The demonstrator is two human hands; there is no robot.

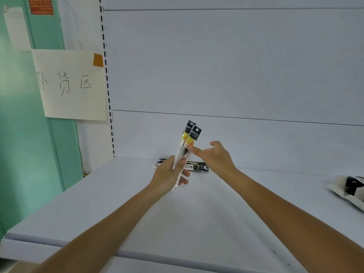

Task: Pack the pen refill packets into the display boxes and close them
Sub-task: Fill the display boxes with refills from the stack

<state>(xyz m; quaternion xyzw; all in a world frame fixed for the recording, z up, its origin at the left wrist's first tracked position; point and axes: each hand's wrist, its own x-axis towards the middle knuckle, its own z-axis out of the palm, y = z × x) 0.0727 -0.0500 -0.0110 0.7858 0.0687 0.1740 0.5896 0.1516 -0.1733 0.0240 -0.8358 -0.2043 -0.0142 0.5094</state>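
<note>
My left hand (pixel 171 172) grips a small bunch of pen refill packets (pixel 189 137) near their lower ends, holding them upright above the white shelf (pixel 137 203). The packets are clear with yellow and black tops. My right hand (pixel 213 156) is just right of them, fingers extended, with fingertips touching the packets' middle. More refill packets (pixel 197 167) lie flat on the shelf behind my hands, near the back wall. A black-and-white display box (pixel 350 189) lies at the shelf's right edge, partly cut off by the frame.
A white back panel (pixel 216 66) rises behind the shelf. A paper sign with handwritten characters (pixel 69 83) is taped to the left upright beside a teal wall (pixel 17 134). The shelf's front edge (pixel 118 251) runs below my forearms.
</note>
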